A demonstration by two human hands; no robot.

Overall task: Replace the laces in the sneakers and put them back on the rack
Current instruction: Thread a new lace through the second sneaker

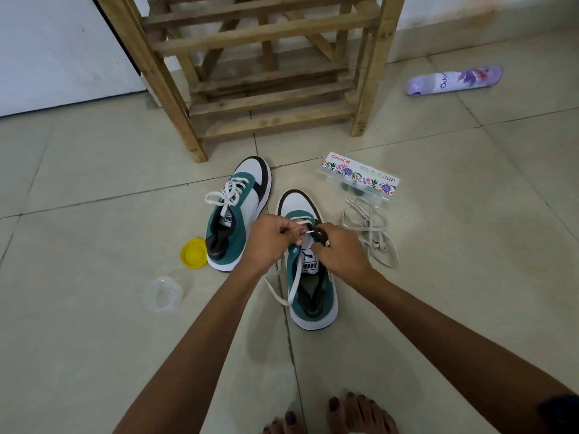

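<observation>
One camera sits on the person's head. It looks forward and down at the floor (94, 339), close above the hands, with the rack (269, 73) farther ahead.

I see two teal/white/black sneakers on the tile floor, toes pointing at the wooden rack (266, 89). Left sneaker (239, 214): fully laced in white, bow tied, loops flopped to its left side, upright, just in front of the rack. Right sneaker (308, 277): nearer me, upright, only partly laced; its white lace (282, 296) is threaded at the toe-end eyelets, one loose end trailing over the shoe's left side onto the floor. Old greyish laces (371, 233) lie in a tangled heap just right of it.
</observation>
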